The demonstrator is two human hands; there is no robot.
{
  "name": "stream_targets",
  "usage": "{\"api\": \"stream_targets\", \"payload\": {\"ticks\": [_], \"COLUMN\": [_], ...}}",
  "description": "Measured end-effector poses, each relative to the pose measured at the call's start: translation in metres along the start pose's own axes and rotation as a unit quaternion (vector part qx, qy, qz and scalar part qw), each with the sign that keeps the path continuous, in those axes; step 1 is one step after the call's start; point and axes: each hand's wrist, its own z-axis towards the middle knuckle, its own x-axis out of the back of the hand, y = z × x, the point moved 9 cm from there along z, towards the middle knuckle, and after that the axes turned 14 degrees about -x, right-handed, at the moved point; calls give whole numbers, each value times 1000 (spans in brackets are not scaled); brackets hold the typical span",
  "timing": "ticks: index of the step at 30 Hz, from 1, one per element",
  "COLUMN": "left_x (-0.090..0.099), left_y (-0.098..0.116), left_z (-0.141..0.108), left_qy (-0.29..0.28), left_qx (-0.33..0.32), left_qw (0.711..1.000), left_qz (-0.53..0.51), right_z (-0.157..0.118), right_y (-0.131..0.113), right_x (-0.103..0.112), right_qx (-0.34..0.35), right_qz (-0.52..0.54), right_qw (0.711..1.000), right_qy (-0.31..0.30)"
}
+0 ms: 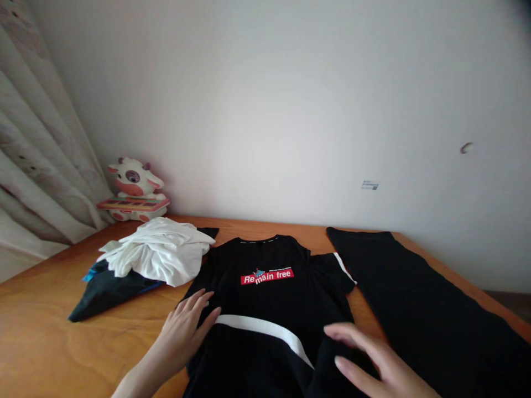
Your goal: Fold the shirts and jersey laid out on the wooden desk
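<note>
A black T-shirt [265,298] lies spread out in front of me. It has a red "Remain free" print [267,276] on the chest and a white stripe [265,327] across its lower part. My left hand [186,323] rests at the shirt's left edge by the end of the stripe, fingers stretched and apart. At the lower right, my right hand [373,356] is over bunched black cloth of the shirt, with thumb and forefinger apart; its other fingers are mostly hidden. The shirt's right sleeve [334,271], edged in white, lies turned outward.
A crumpled white cloth [166,249] lies on a dark garment [112,296] at the left. Black cloth [415,298] stretches along the right side of the wooden table [33,315]. A cow-shaped toy keyboard [135,190] stands at the back left, near a curtain [45,143] and wall.
</note>
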Motion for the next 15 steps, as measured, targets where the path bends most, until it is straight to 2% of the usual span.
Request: {"api": "stream_targets", "payload": {"ticks": [3, 5, 8, 10, 12, 15], "left_x": [-27, -34, -36, -35, -34, -31], "left_y": [8, 15, 19, 18, 15, 9], "left_z": [20, 34, 57, 72, 83, 90], "left_qy": [-58, -66, -72, -75, -70, -38], "left_qx": [-7, -23, -48, -63, -73, -64], "left_qw": [996, 994, 992, 992, 992, 995], "left_qz": [70, 87, 87, 83, 76, 66], "right_z": [44, 74, 110, 121, 124, 129], "right_y": [-20, -20, -4, 6, 8, 9], "right_x": [7, 5, -6, -6, 1, 30], "right_qx": [48, 57, 1, -47, -55, -49], "right_qz": [-89, -179, -290, -323, -326, -298], "right_qw": [989, 969, 941, 927, 920, 914], "right_qy": [110, 162, 176, 187, 209, 270]}}
